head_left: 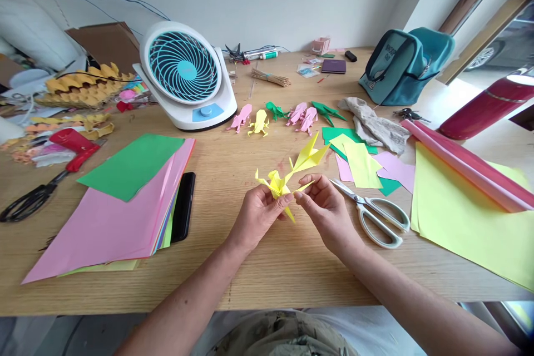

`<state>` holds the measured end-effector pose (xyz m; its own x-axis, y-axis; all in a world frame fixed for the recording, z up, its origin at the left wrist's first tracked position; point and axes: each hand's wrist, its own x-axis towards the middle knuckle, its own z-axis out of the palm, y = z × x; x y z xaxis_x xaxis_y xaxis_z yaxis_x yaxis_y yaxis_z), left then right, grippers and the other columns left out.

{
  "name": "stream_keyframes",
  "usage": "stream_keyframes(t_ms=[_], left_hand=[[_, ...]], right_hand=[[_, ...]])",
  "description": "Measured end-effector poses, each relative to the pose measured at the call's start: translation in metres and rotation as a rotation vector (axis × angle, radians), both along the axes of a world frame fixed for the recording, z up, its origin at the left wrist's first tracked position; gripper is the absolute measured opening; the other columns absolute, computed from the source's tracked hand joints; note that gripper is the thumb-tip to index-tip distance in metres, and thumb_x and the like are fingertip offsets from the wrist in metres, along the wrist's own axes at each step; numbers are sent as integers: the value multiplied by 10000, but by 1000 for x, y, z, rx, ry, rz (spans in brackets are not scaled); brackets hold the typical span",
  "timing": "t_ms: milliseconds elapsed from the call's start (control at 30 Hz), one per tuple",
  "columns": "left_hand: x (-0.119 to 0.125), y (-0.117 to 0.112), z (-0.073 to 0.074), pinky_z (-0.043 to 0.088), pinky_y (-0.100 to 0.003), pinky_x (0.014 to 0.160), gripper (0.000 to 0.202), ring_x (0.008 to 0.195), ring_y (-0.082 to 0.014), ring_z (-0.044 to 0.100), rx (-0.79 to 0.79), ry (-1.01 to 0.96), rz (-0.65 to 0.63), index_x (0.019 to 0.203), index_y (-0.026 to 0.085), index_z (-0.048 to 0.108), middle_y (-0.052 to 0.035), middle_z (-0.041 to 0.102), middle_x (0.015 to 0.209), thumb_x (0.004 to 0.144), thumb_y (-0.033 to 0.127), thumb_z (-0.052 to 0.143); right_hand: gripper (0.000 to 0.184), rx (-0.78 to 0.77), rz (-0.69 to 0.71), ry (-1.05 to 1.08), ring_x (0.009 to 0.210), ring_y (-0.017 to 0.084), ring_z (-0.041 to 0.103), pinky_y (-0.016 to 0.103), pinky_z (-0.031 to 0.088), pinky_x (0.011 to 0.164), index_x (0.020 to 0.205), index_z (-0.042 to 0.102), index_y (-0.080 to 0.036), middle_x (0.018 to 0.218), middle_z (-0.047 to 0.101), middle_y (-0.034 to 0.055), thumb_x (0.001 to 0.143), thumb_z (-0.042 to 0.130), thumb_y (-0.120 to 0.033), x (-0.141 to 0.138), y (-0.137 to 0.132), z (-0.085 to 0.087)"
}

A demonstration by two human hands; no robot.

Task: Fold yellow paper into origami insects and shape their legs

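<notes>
Wooden table [258, 272], cluttered: pink-topped paper stack [112, 217] at 9 o'clock of the hands; yellow sheets [463, 217] at 3; white-and-blue fan [186, 72] at 11; teal bag [403, 64] at 1; scissors [375, 214] just beside the right hand; folded paper animals [287, 114] at 12. Yellow origami figure [290, 175], pointed and creased, held above table centre. Left hand [254, 217] and right hand [327, 211] both pinch it, fingers closed. White wall behind.
</notes>
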<state>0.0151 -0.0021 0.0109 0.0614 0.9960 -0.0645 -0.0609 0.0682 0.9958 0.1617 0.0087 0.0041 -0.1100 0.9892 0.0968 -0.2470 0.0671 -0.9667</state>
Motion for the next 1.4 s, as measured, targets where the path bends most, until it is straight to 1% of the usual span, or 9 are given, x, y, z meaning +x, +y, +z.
stream_keyframes(t_ms=[300, 467, 600, 667, 733, 867, 967, 1167, 1400], left_hand=[[-4, 3, -5, 435, -200, 570, 284, 626, -100, 503, 88, 126, 47, 714, 148, 615, 20, 554, 674, 759, 401, 735], [-4, 3, -6, 407, -202, 524, 301, 600, -97, 466, 47, 76, 8, 735, 153, 628, 26, 530, 666, 735, 423, 761], [-5, 4, -8, 367, -208, 528, 296, 573, -87, 425, 32, 97, 33, 713, 149, 630, 35, 514, 622, 745, 417, 753], [-6, 5, -8, 368, -214, 558, 291, 589, -89, 433, 37, 89, 56, 696, 150, 619, 35, 521, 624, 757, 408, 739], [-7, 6, -7, 361, -216, 579, 283, 600, -89, 436, 30, 75, 86, 674, 150, 600, 36, 525, 624, 755, 387, 732], [-7, 7, -2, 341, -215, 564, 312, 570, -79, 427, -43, 27, 105, 624, 151, 567, 44, 514, 585, 697, 383, 762], [-6, 7, 1, 354, -217, 557, 348, 558, -79, 450, -117, -32, 67, 619, 150, 574, 40, 535, 583, 645, 414, 800], [-6, 5, 2, 375, -202, 549, 343, 559, -67, 473, -242, -129, 17, 675, 145, 635, 28, 579, 643, 637, 429, 824], [-7, 5, 6, 405, -201, 575, 328, 630, -91, 529, -227, -139, 1, 728, 151, 685, 8, 635, 694, 612, 415, 841]], right_hand=[[255, -34, 35, -35, 692, 136, 545, 274, 444, 654, 798, 591, -212, 722, 601, -8, 796, 736, -422, 5, 2, 0], [229, -20, 17, 4, 675, 126, 532, 263, 437, 635, 816, 601, -214, 722, 599, -15, 790, 749, -387, 5, 4, -3], [204, 12, 29, -20, 688, 131, 557, 273, 460, 645, 823, 580, -221, 744, 588, -12, 820, 720, -369, 5, 3, -4], [144, 90, 16, -83, 729, 143, 576, 293, 481, 676, 880, 580, -233, 809, 593, -1, 866, 665, -349, 7, 2, -3], [64, 261, -22, -237, 805, 165, 589, 325, 494, 729, 956, 592, -247, 896, 612, 23, 910, 598, -291, 11, 2, -1], [193, 722, -92, -667, 943, 219, 589, 397, 479, 812, 1040, 631, -262, 1025, 635, 73, 903, 556, -147, 20, 5, 2], [223, 914, -149, -865, 883, 216, 577, 387, 456, 773, 1034, 651, -262, 1010, 646, 76, 882, 583, -113, 24, 6, 2], [212, 1096, -268, -1075, 808, 199, 539, 361, 379, 712, 1022, 662, -272, 983, 687, 55, 868, 630, -130, 30, 6, 2], [187, 1149, -315, -1134, 756, 192, 490, 360, 349, 702, 995, 648, -265, 881, 670, 38, 861, 636, -135, 31, 6, 4]])
